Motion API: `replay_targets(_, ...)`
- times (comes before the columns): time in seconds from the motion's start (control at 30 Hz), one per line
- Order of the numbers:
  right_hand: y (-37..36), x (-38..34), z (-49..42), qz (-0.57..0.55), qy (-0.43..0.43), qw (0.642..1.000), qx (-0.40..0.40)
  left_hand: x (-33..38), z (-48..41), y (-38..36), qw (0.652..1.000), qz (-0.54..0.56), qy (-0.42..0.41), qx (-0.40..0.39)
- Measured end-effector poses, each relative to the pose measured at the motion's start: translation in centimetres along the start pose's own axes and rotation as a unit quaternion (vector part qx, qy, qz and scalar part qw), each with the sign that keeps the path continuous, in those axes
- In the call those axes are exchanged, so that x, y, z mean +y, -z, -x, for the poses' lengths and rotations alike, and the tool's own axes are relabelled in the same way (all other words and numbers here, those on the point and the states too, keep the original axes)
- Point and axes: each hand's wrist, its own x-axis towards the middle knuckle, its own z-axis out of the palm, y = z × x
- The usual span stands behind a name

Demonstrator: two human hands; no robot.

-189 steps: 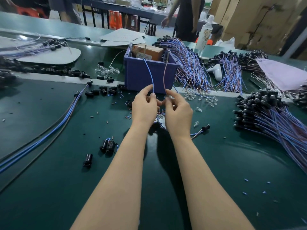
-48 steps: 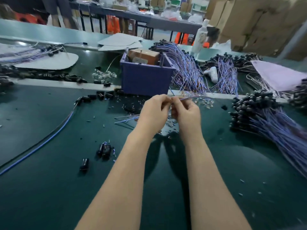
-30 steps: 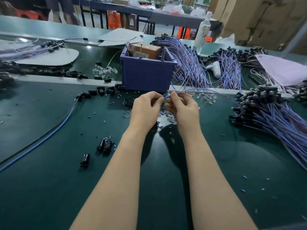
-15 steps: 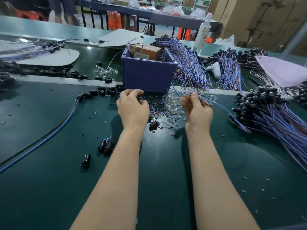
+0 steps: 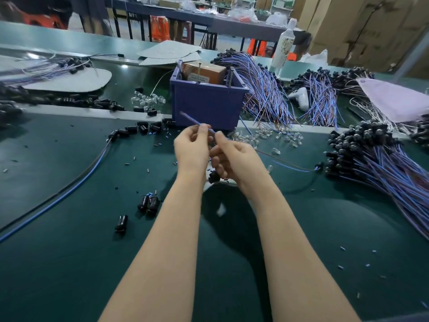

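My left hand (image 5: 191, 148) and my right hand (image 5: 234, 159) meet above the green belt (image 5: 69, 263), just in front of the purple bin (image 5: 206, 104). Both pinch a thin blue wire (image 5: 193, 119) whose free end sticks up to the left past my left thumb. A blue and brown wire pair (image 5: 290, 165) trails right from my right hand to a small black cap (image 5: 320, 166) lying on the belt. Small clear bulbs (image 5: 262, 137) lie scattered just beyond my hands. What my curled right fingers hold underneath is hidden.
A large heap of finished black-capped blue wires (image 5: 376, 159) fills the right side. More wire bundles (image 5: 262, 94) lie behind the bin. Loose black caps (image 5: 148, 203) dot the belt at left, beside a long blue cable (image 5: 69, 191). A white bottle (image 5: 284, 48) stands at the back.
Half a second ago my hands were apart, the left over the loose parts and the right holding a wire. Now they have come together and both pinch the blue wire.
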Motion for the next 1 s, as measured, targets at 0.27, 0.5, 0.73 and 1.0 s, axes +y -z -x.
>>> replay_targets(0.27, 1.1, -0.2, 0.4, 0.337, 0.229, 0.903, 0.138, 0.2, -1.3, 1.0, 0.988, 0.08, -0.042, 0.125)
replay_targets(0.5, 0.2, 0.8, -0.3, 0.309, 0.197, 0.925, 0.102, 0.3, -0.7, 0.4, 0.997, 0.073, -0.001, 0.005)
replay_targets(0.73, -0.3, 1.4, -0.8, 0.088, 0.102, 0.982, 0.13, -0.1, 0.2, 0.0, 0.991, -0.066, -0.005, -0.114)
replay_targets(1.0, -0.1, 1.5, -1.1, 0.047, 0.104, 0.97, 0.213, -0.1, 0.0, 0.0, 0.997, -0.054, -0.026, -0.047)
